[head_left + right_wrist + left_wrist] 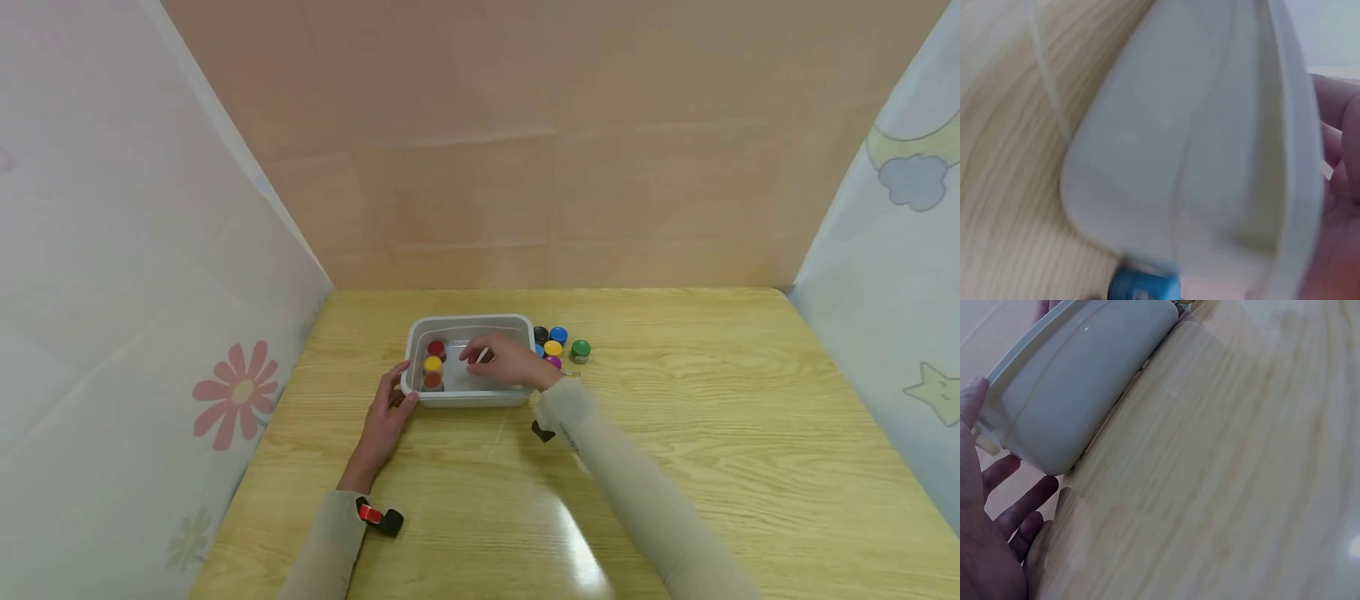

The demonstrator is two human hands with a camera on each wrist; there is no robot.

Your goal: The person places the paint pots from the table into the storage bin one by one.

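Observation:
A white plastic tray (472, 400) sits on the table. Inside, along its left end, stand three small paint jars: a red-lidded jar (437, 350), a yellow-lidded jar (432, 365) and a brown-red-lidded jar (432, 381). My left hand (384, 425) touches the tray's near left corner, fingers spread along the outer wall in the left wrist view. My right hand (506, 362) reaches over the tray's right rim, its fingers loosely bent above the tray floor. Between them a pale gap shows and no jar is visible. In the right wrist view the tray's wall (1147, 144) hides part of that hand.
Right of the tray stand several more jars: a black-lidded jar (541, 335), a blue-lidded jar (558, 335), a yellow-lidded jar (552, 348), a purple-lidded jar (553, 362) and, farther right, a green-lidded jar (581, 351). Patterned sheets flank the wooden table (712, 400).

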